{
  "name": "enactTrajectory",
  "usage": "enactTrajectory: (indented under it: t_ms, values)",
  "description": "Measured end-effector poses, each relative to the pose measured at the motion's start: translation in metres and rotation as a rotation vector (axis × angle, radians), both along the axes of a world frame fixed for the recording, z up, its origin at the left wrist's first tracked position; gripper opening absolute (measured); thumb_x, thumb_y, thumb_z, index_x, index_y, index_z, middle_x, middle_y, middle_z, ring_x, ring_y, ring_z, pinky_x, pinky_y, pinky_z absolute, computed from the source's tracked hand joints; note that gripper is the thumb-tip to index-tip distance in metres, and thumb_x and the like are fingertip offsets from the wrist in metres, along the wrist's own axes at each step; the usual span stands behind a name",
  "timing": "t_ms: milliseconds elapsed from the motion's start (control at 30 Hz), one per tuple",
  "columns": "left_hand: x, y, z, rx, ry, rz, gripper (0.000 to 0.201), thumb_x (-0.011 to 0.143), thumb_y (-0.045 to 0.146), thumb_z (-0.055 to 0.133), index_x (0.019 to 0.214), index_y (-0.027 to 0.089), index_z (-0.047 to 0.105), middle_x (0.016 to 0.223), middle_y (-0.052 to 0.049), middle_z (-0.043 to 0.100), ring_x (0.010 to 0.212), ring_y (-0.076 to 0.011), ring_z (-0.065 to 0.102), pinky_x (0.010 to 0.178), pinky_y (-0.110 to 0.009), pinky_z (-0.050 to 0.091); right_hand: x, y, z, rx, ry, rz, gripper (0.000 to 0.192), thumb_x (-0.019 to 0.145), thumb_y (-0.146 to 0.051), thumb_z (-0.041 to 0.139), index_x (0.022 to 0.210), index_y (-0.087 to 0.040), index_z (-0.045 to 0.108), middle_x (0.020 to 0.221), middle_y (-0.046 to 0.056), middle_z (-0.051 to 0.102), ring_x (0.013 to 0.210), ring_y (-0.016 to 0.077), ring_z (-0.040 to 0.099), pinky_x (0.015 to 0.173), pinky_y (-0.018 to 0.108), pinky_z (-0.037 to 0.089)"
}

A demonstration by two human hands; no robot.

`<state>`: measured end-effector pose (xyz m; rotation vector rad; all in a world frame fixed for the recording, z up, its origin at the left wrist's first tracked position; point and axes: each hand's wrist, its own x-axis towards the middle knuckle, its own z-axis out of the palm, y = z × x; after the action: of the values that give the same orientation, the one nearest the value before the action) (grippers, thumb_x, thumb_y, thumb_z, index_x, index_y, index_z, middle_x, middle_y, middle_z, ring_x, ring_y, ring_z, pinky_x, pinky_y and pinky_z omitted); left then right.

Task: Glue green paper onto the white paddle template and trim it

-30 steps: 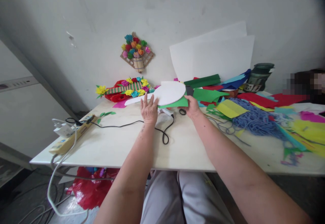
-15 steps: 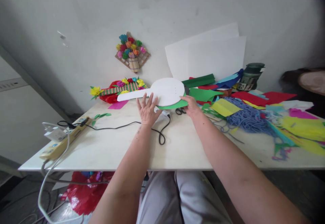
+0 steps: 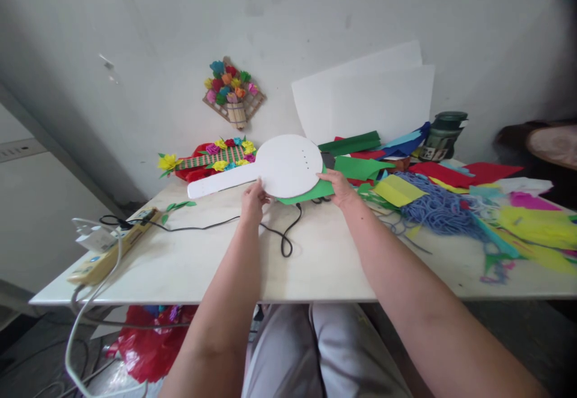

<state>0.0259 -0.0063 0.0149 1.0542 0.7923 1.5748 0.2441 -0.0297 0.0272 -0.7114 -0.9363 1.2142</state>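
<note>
Between my hands is a white paddle-shaped cutout (image 3: 288, 166), a round disc with a long strip reaching left and a row of small dark holes near its right side. Green paper (image 3: 311, 193) shows beneath the disc's lower right edge. My left hand (image 3: 255, 198) pinches the cutout where strip and disc meet, thumb on top. My right hand (image 3: 338, 186) grips the disc's right edge together with the green paper. Scissors, mostly hidden, lie under the green paper. A black cable (image 3: 285, 244) loops on the table below the cutout.
A yellow power strip (image 3: 117, 247) with plugs sits at the table's left. A flower-decorated instrument-shaped craft (image 3: 211, 157) leans at the back. Coloured paper, blue yarn (image 3: 435, 205) and a dark green jar (image 3: 444, 136) crowd the right. White sheets (image 3: 365, 103) lean on the wall.
My left hand has gone from spread fingers to a pinch on the cutout. The cutout has shifted left and tilted, its strip end now lower. My right hand stays on the edge.
</note>
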Motion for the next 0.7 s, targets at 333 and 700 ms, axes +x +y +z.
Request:
enactTrajectory:
  t_ms: [333, 700]
  values:
    - [0.006, -0.001, 0.005, -0.102, -0.203, -0.005, 0.030, 0.061, 0.037, 0.073, 0.068, 0.015, 0.053, 0.047, 0.005, 0.052, 0.043, -0.0099, 0.057, 0.041, -0.017, 0.043, -0.013, 0.003, -0.003, 0.044, 0.094, 0.085, 0.059, 0.063, -0.072, 0.048, 0.083, -0.018, 0.060, 0.072, 0.006, 0.066, 0.073, 0.0219, 0.063, 0.062, 0.033, 0.049]
    - [0.023, -0.006, 0.004, -0.065, -0.231, -0.124, 0.031, 0.064, 0.037, 0.072, 0.076, 0.016, 0.054, 0.057, 0.002, 0.059, 0.051, -0.0103, 0.060, 0.057, -0.022, 0.050, -0.053, 0.007, -0.009, -0.038, -0.063, -0.288, 0.036, 0.049, -0.041, 0.073, 0.052, -0.018, 0.046, 0.050, -0.006, 0.050, 0.056, 0.0103, 0.052, 0.058, 0.024, 0.041]
